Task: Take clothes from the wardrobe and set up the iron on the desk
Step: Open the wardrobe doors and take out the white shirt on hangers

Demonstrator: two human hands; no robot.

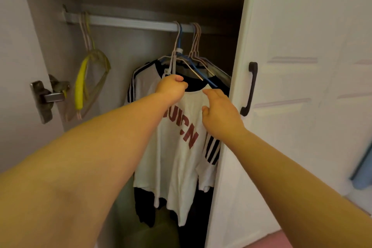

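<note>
Both my arms are reaching into the open wardrobe [237,90], toward the white T-shirt [177,147] with red lettering that hangs at the right end of the rail [128,23]. My left hand [171,89] is curled closed at the shirt's collar, just below the neck of its pale hanger [173,60] — gripping up there, I judge, so that shirt and hanger can be lifted off the rail together rather than dragging the cloth loose. Whether my fingers have cloth, wire or both I cannot tell, since the knuckles hide it.

My right hand [218,112] holds nothing. Its fingers are loosely bent and lie against the shirt's right shoulder, close to a blue hanger [203,75] that slants down behind the collar; it seems placed there to steady the garment and keep the neighbouring hangers from tangling with it.

Behind the white shirt hang darker clothes [145,207], crowded onto several hooks at the same spot, which is why I think the lift needs care. Far left on the rail a yellow hanger [80,86] dangles alone. No iron and no desk are in view, so that part of the job is not yet begun.
</note>
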